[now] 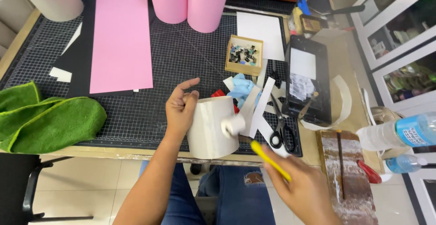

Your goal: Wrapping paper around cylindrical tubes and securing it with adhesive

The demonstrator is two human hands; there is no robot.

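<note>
Seen from above, a person sits at a desk [136,152] covered by a dark gridded cutting mat [181,70]. The left hand [180,109] reaches up from the lower left, forearm angled toward the mat, and grips a white paper cylinder [212,127] at its upper left rim; the thumb presses the outside while the index finger is raised and bent above it. The cylinder stands roughly upright at the near edge of the desk, its long axis close to vertical and leaning slightly, open end upward. The right hand [305,191] comes in from the lower right, closed around a yellow-handled brush [269,159]. The handle runs diagonally, pointing up and left, and its white tip [232,126] touches the cylinder's right side.

Just beyond the cylinder lie white paper strips [259,104], black-handled scissors [278,125] and a blue cloth [241,89]. Farther back sit a small wooden box [244,55] of clips, a pink sheet [121,43] and two pink cylinders [190,0]. A green towel [50,123] rests at the left.
</note>
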